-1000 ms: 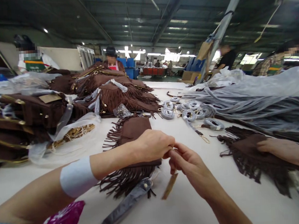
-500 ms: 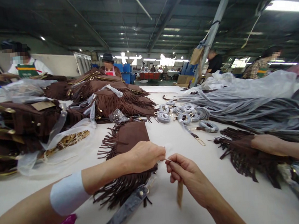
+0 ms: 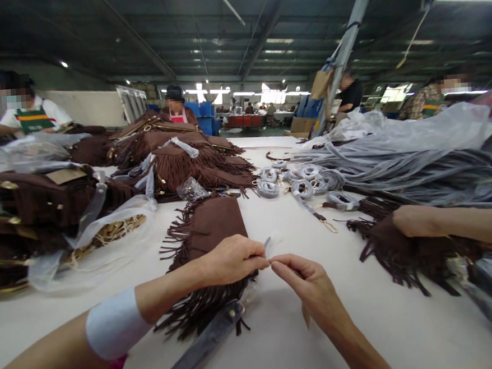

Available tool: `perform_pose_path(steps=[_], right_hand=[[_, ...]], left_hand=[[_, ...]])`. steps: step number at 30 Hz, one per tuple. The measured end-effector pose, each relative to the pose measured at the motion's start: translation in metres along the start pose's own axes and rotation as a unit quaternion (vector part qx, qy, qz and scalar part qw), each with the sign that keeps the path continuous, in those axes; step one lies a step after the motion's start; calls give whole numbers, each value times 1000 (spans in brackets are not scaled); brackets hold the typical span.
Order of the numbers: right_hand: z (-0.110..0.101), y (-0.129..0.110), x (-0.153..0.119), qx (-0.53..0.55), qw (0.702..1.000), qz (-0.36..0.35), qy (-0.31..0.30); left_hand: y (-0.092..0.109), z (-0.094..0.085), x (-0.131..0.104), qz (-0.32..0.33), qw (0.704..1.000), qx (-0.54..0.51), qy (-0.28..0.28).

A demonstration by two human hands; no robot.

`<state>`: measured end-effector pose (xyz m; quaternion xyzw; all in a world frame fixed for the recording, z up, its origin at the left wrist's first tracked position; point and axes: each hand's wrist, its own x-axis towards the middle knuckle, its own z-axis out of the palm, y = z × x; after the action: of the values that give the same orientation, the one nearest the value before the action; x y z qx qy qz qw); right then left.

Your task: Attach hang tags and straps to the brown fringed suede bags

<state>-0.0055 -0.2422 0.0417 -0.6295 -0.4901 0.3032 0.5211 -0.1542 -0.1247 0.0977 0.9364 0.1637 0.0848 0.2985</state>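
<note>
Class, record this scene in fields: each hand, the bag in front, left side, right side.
Left hand: fingertips pinched, close to the other hand's
Right hand: fingertips pinched; tan tag below
Between fingertips: too small to tell
Front: brown fringed bag on white table
Left side: clear plastic bag holding tan, stringed pieces
Right side: coiled grey straps; another person's hand on dark fringed item

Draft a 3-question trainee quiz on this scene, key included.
1. True or false: the left hand and the right hand are close together.
2. What color is the fringed bag by the left hand? A) white B) brown C) green
3. Fill in: the wrapped coils on the table lie farther to the ____ (left/right) than the fringed bag.

Key: 1. True. 2. B. 3. Right.
</note>
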Motion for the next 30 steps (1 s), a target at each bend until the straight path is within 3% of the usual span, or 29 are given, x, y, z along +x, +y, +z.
perform_pose_path(steps=[4,8,11,16,19,21,23,27,30], right_hand=[[-4,8,-2,-51,998,-29,-30],[-9,20,-5,-93,993,-59,-32],[-10,27,-6,-105,992,-52,-37],[-6,25,1,-88,991,14,-95],[-1,18,6,-64,992,36,-102],[4,16,7,-49,993,43,-101],[8,16,8,-49,993,47,-92],[15,19,6,-61,995,49,-60],[19,18,4,-43,996,62,-56]], left_hand=[[-9,12,-7,4,999,48,-20],[-10,27,-29,33,982,180,-49],[0,40,-46,1,963,255,-82],[4,58,-51,-83,958,267,-66],[-6,56,-47,-101,977,185,-41],[-15,50,-46,-116,991,68,10],[-24,45,-46,-139,987,-61,59],[-38,43,-44,-193,935,-284,93],[-42,45,-43,-223,887,-393,94]])
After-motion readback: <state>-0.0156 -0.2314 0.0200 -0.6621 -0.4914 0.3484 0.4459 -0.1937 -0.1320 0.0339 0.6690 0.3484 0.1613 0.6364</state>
